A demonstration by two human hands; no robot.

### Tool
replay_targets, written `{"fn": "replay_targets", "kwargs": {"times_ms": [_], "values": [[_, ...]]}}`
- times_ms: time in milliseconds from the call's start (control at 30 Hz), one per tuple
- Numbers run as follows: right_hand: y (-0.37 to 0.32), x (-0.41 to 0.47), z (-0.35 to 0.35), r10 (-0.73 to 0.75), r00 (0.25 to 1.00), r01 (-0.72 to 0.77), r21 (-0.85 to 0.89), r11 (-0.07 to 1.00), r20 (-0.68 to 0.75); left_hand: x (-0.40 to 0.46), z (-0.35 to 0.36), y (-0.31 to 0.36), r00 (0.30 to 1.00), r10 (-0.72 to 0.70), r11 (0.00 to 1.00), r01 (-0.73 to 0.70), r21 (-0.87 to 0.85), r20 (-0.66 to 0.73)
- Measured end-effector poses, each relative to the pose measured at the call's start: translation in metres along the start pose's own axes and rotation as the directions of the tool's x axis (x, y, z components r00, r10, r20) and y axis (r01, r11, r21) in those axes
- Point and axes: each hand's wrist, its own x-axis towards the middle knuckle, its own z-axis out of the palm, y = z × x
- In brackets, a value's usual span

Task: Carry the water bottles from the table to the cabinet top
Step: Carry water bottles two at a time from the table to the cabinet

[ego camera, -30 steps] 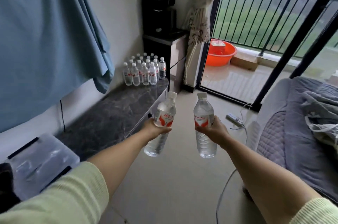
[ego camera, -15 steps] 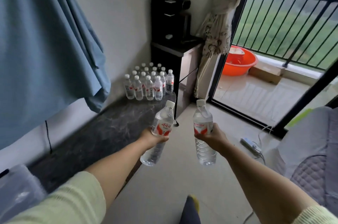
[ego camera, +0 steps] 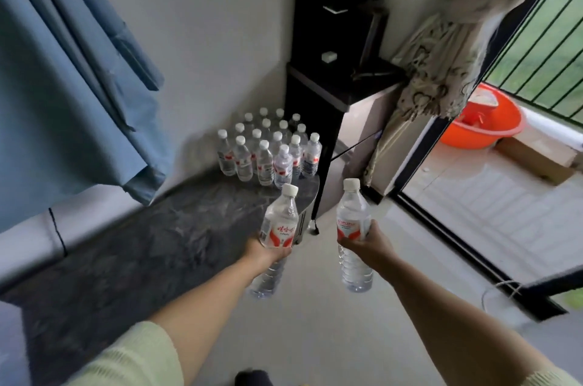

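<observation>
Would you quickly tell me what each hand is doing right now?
Left hand: grips a water bottle.
Right hand: grips another water bottle.

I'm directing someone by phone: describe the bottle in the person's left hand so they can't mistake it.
Find the dark marble cabinet top along the left wall. Above its near right edge, the left hand grips a clear bottle with a white cap. Unlike the upright bottle in the right hand, it tilts and shows large red characters.

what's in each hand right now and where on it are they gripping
Each hand holds one water bottle by its middle, at the red label. The left hand grips the tilted left bottle; the right hand grips the upright right bottle.
</observation>
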Motion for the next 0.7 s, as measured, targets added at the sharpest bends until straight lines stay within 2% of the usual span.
{"fn": "replay_targets", "kwargs": {"times_ms": [233, 367, 600, 700], "values": [[-0.009, 0.095, 0.028, -0.022, 0.996, 0.018, 0.052, 0.999, 0.084, 0.095, 0.015, 0.022, 0.988, -0.129, 0.991, 0.132, 0.029, -0.088], [-0.024, 0.162, 0.048, -0.001, 0.995, -0.008, 0.095, 0.995, 0.099, 0.157, 0.018, 0.037, 0.981, -0.184, 0.983, 0.183, -0.030, -0.062], [-0.026, 0.248, 0.089, 0.046, 0.994, -0.071, 0.249, 0.966, 0.103, 0.243, 0.043, 0.072, 0.981, -0.178, 0.982, 0.171, -0.077, -0.082], [-0.018, 0.279, 0.106, 0.068, 0.996, -0.083, 0.330, 0.940, 0.059, 0.267, 0.063, 0.079, 0.981, -0.118, 0.982, 0.092, -0.163, -0.156]]}}
